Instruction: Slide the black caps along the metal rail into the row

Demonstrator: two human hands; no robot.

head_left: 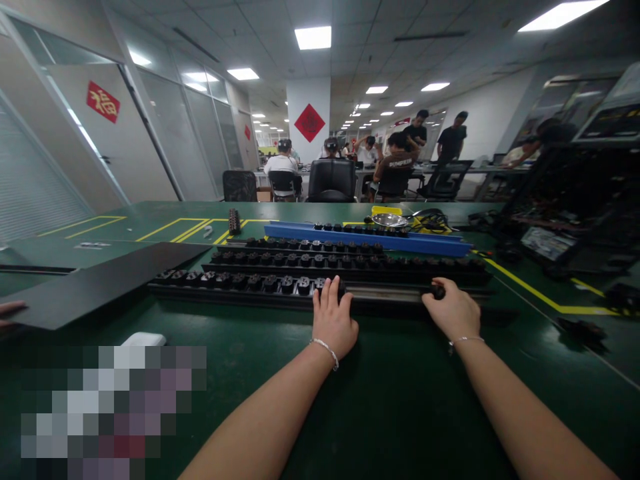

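A long black rail (385,293) lies across the green table in front of me, its left part lined with round black socket modules (271,284). My left hand (334,320) rests at the end of that row, with a black module (342,289) between its index finger and thumb. Farther right, my right hand (454,308) pinches a small round black socket module (438,291) at the rail's bare stretch. Part of this module is hidden by the fingers. Behind lies a second rail (350,270) carrying more modules.
A blue rail (430,244) and a metal bowl (390,219) lie farther back. To the left is a dark flat panel (115,283), with another person's hand (11,313) at its edge. A cluttered dark rack (560,180) stands at right. People sit and stand beyond.
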